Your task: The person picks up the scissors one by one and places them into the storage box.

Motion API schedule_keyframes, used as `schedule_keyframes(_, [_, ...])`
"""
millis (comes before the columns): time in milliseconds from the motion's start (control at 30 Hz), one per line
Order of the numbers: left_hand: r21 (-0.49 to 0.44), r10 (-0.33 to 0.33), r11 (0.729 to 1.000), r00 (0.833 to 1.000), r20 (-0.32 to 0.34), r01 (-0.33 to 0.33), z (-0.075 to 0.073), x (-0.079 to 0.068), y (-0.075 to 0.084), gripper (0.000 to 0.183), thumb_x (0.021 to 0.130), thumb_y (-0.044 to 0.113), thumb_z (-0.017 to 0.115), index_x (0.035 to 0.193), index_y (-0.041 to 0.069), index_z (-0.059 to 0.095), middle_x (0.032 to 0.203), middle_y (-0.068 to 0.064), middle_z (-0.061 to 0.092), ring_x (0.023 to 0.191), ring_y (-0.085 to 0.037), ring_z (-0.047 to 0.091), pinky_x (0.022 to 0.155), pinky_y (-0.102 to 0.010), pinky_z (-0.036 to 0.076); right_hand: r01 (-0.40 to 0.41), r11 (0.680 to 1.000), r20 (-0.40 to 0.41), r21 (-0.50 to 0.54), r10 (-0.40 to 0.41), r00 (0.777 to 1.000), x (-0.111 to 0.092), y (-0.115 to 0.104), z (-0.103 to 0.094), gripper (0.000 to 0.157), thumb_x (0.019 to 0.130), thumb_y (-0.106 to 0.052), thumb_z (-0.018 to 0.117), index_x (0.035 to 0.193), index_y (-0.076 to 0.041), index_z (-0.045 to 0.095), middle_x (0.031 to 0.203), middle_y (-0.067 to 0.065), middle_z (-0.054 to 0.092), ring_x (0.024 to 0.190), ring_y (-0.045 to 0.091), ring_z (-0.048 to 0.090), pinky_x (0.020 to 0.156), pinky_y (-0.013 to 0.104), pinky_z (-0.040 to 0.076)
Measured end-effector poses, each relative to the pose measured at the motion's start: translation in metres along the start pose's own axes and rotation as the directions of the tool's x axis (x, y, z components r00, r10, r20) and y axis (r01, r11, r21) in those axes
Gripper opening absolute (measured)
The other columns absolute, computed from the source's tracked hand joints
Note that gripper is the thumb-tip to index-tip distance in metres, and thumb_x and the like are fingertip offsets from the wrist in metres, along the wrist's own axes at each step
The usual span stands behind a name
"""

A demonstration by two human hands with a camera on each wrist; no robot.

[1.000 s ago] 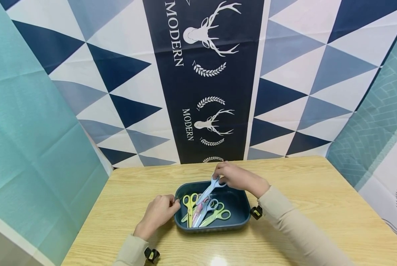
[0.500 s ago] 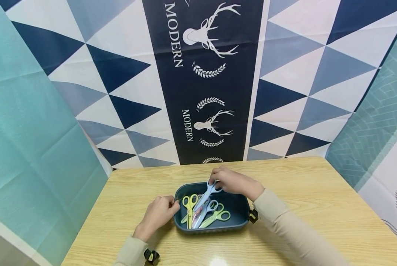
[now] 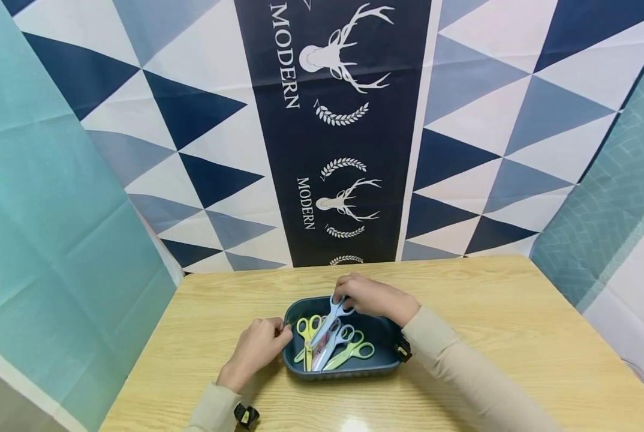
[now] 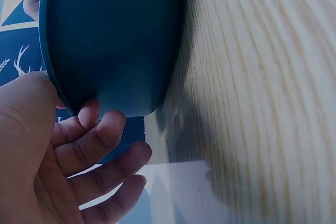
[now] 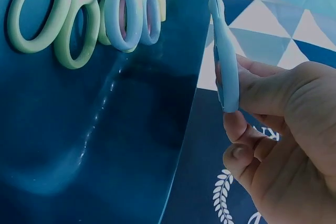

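Note:
A dark blue tray stands on the table, with several scissors in its left half. My left hand pinches the tray's left rim between thumb and forefinger, its other fingers loosely bent outside the wall, as the left wrist view shows. Over the tray's back part, my right hand pinches light blue scissors by the handle loops, blades slanting down to the left. Beneath them lie yellow scissors, a second blue pair and green scissors. Something pink is partly hidden under the held pair.
The wooden table spreads around the tray on all sides. Behind it hangs a patterned cloth with triangles and deer heads. A teal cloth borders the left side.
My right hand has moved left and slightly down with the light blue scissors, bringing the blades over the other scissors. The left hand stays at the tray's rim.

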State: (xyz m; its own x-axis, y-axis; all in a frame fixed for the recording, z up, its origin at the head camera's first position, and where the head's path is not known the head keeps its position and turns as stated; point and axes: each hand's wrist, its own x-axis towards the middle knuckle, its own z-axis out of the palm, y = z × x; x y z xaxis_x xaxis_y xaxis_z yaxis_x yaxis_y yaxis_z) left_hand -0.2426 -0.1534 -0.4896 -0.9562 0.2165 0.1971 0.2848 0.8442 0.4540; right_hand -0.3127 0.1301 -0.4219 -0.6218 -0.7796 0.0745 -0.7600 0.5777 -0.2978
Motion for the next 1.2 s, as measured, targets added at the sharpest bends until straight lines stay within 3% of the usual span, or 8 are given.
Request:
schedule_keyframes(500, [-0.038,-0.014,0.999,1.0,0.0,0.014,0.002,-0.002,-0.005,0.036,0.096,0.025,0.063,0.063,0.021,0.051,0.053,0.011,0.043,0.047,-0.003,0.041,0.046,-0.021,0.031,0.026,0.998,0.079,0.062,-0.031,0.996,0.016,-0.006,0.005,0.019,0.093,0.003,0.071,0.109,-0.006,0.078,0.105,0.006,0.069,0.099,0.015,0.066,0.09,0.03,0.056])
schedule_keyframes(667, [-0.039,-0.007,0.999,1.0,-0.002,0.007,0.001,0.0,-0.004,0.036,0.096,0.026,0.063,0.062,0.021,0.05,0.053,0.012,0.042,0.047,-0.003,0.04,0.046,-0.021,0.03,-0.004,0.997,0.102,0.078,-0.004,0.995,0.018,-0.007,0.006,0.02,0.093,0.003,0.071,0.109,-0.006,0.078,0.106,0.005,0.069,0.099,0.014,0.065,0.09,0.03,0.057])
schedule_keyframes(1200, [-0.047,-0.004,0.999,1.0,0.005,0.004,0.0,0.0,-0.002,0.035,0.096,0.025,0.062,0.063,0.021,0.05,0.054,0.012,0.043,0.047,-0.003,0.041,0.046,-0.021,0.031,-0.001,0.999,0.146,0.037,-0.005,0.989,0.026,-0.012,0.015,0.02,0.089,0.001,0.075,0.105,-0.011,0.08,0.104,0.001,0.07,0.096,0.011,0.066,0.085,0.024,0.055])
